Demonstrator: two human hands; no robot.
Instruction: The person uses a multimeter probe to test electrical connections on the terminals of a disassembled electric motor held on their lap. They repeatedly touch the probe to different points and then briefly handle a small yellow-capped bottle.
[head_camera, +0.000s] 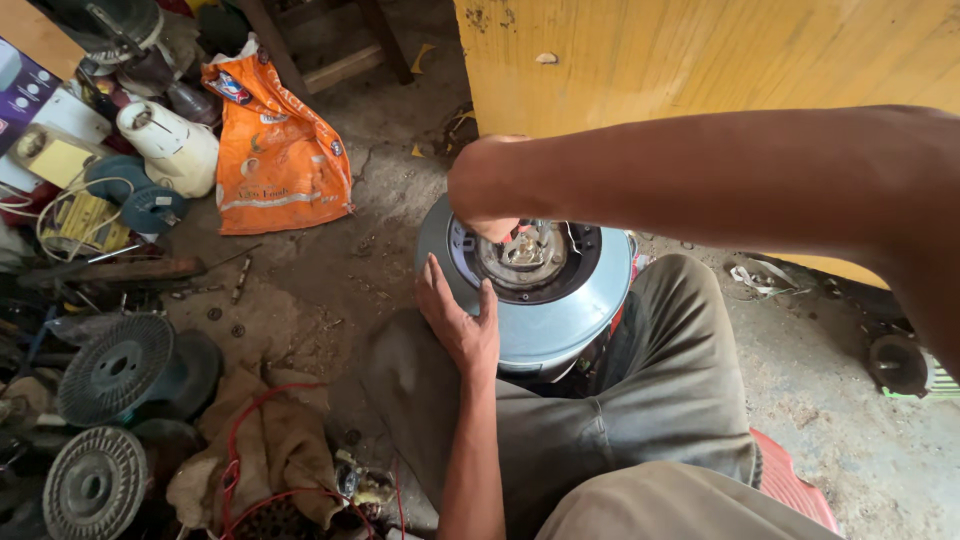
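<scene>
At frame centre, wedged between the knees, the grey round motor housing looks heavy, rigid and smooth-rimmed; left hand lies open on its rim, right hand pinches inside its hub.

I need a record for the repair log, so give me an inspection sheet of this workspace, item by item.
Surface: bare, dusty concrete floor, cracked and littered with small bits.
Job's things: round grey motor housing held between the person's knees, its dark open centre showing metal parts.
Clutter: orange plastic bag, white appliance body, ribbed round discs, crumpled brown cloth.
Hands: left hand flat against the housing rim; right hand reaches into the centre, fingers hidden.
Cables: red wire looped over the cloth; pale cord at left.
Surroundings: yellow wooden panel behind, wooden stool legs.
</scene>
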